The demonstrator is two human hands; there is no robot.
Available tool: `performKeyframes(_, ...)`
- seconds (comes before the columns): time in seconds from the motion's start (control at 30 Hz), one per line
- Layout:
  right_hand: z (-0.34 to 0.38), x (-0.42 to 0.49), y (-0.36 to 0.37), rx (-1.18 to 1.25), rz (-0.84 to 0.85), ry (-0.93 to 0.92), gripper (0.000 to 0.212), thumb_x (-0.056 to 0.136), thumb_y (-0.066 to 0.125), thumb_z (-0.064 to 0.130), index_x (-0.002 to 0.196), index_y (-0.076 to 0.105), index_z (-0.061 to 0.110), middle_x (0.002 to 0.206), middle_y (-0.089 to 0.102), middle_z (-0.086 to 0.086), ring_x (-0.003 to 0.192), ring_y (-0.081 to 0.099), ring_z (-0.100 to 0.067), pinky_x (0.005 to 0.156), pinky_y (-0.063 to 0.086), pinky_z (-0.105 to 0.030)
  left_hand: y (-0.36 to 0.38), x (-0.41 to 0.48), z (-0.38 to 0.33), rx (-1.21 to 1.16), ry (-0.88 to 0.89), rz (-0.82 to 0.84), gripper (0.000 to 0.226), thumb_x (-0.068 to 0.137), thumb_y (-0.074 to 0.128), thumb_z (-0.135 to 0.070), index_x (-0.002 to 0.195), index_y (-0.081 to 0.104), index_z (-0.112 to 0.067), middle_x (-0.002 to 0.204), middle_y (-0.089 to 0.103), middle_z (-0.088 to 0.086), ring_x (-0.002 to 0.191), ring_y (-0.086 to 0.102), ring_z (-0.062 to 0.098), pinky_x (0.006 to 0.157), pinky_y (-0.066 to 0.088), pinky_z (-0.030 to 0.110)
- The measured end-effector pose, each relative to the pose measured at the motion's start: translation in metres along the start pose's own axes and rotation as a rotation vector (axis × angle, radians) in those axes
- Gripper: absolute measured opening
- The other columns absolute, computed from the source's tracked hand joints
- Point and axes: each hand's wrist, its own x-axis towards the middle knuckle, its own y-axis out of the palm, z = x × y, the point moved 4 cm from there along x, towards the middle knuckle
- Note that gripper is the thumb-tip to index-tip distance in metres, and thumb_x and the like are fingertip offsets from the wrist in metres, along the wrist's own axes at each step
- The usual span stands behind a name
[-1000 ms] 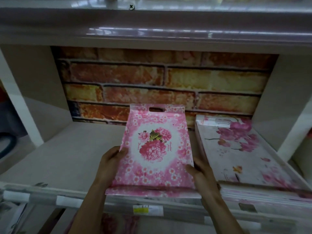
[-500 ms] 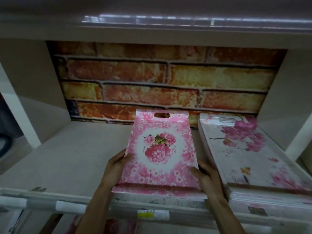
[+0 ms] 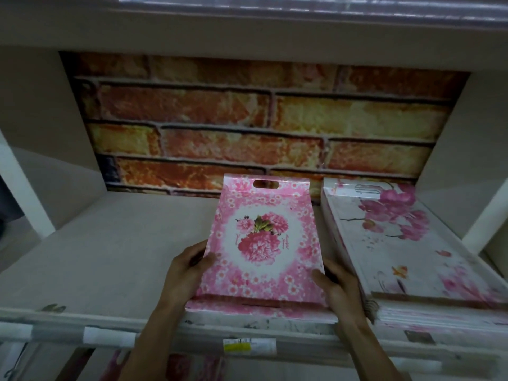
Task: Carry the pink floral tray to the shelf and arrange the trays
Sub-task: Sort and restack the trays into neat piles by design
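The pink floral tray point(image 3: 264, 237) lies lengthwise on the beige shelf point(image 3: 110, 243), its cut-out handle end toward the brick-patterned back wall. My left hand point(image 3: 187, 273) grips its left edge near the front corner. On the opposite side, my right hand point(image 3: 341, 287) holds the right edge with the thumb on top. A stack of white trays with purple-pink blossoms point(image 3: 406, 243) sits close beside it on the right, a narrow gap between them.
The brick-print panel point(image 3: 247, 127) closes the back of the shelf. Side walls stand left and right. A rail with price labels point(image 3: 248, 346) runs along the front edge. More pink items show dimly on the level below.
The pink tray has slid deeper into the shelf toward the back wall, with both hands following it. The view has moved closer.
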Motion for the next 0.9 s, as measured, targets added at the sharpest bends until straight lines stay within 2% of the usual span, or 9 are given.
performKeyframes(0.13, -0.0006, 0.0008, 0.0004, 0.006, -0.002, -0.003, 0.031, 0.087, 0.062, -0.007, 0.109, 0.068, 0.013, 0.086, 0.073, 0.026, 0.086, 0.067, 0.01, 0.066, 0.049, -0.005, -0.0011, 0.0031, 0.0036, 0.062, 0.039, -0.013, 0.029, 0.091, 0.067, -0.008, 0.114, 0.074, -0.025, 0.114, 0.073, -0.001, 0.101, 0.071, 0.017, 0.093, 0.056, 0.043)
performKeyframes(0.27, -0.0008, 0.0005, 0.0008, 0.01, 0.003, -0.021, 0.035, 0.086, 0.064, -0.004, 0.115, 0.069, 0.015, 0.103, 0.074, 0.015, 0.098, 0.068, 0.0, 0.076, 0.053, -0.011, -0.001, 0.0048, 0.0041, 0.126, 0.073, -0.022, 0.03, 0.091, 0.065, -0.006, 0.117, 0.073, -0.02, 0.117, 0.072, -0.001, 0.104, 0.069, 0.016, 0.096, 0.054, 0.041)
performKeyframes(0.37, -0.0002, 0.0004, 0.0006, 0.018, 0.005, -0.022, 0.037, 0.086, 0.065, -0.003, 0.117, 0.069, 0.017, 0.108, 0.073, 0.01, 0.101, 0.068, -0.003, 0.081, 0.054, -0.015, -0.0005, 0.0051, 0.0027, 0.141, 0.09, -0.013, 0.03, 0.092, 0.065, -0.005, 0.11, 0.073, -0.027, 0.111, 0.074, -0.004, 0.101, 0.07, 0.014, 0.093, 0.055, 0.038)
performKeyframes(0.47, 0.0008, 0.0009, 0.003, -0.02, 0.028, -0.03, 0.04, 0.086, 0.064, -0.006, 0.114, 0.07, 0.022, 0.105, 0.074, 0.014, 0.099, 0.067, 0.001, 0.082, 0.053, -0.013, -0.001, 0.0045, 0.0022, 0.151, 0.107, 0.006, 0.034, 0.091, 0.064, -0.001, 0.105, 0.073, -0.031, 0.106, 0.076, -0.006, 0.101, 0.071, 0.015, 0.093, 0.055, 0.039)
performKeyframes(0.63, 0.0014, 0.0019, 0.0059, -0.032, 0.022, -0.005, 0.042, 0.085, 0.062, -0.01, 0.111, 0.068, 0.023, 0.091, 0.072, 0.028, 0.09, 0.065, 0.013, 0.074, 0.049, -0.004, -0.0031, 0.0055, 0.0054, 0.179, 0.118, 0.019, 0.033, 0.092, 0.062, 0.0, 0.119, 0.071, -0.017, 0.114, 0.073, -0.002, 0.108, 0.068, 0.017, 0.1, 0.052, 0.043)
performKeyframes(0.8, 0.0013, 0.0012, 0.005, -0.06, 0.009, -0.001, 0.042, 0.085, 0.063, -0.008, 0.108, 0.07, 0.026, 0.095, 0.073, 0.024, 0.092, 0.066, 0.008, 0.083, 0.051, -0.015, -0.0036, 0.0062, 0.0071, 0.198, 0.11, 0.009, 0.034, 0.093, 0.062, -0.001, 0.123, 0.069, -0.015, 0.117, 0.072, 0.001, 0.11, 0.067, 0.02, 0.1, 0.051, 0.042)
performKeyframes(0.9, 0.0034, 0.0003, 0.0056, -0.047, 0.019, 0.005, 0.042, 0.085, 0.062, -0.01, 0.111, 0.069, 0.022, 0.093, 0.073, 0.022, 0.088, 0.067, 0.009, 0.074, 0.05, -0.007, -0.003, 0.0068, 0.0066, 0.205, 0.11, 0.003, 0.034, 0.093, 0.062, -0.001, 0.124, 0.069, -0.014, 0.116, 0.072, 0.002, 0.109, 0.067, 0.021, 0.101, 0.051, 0.043)
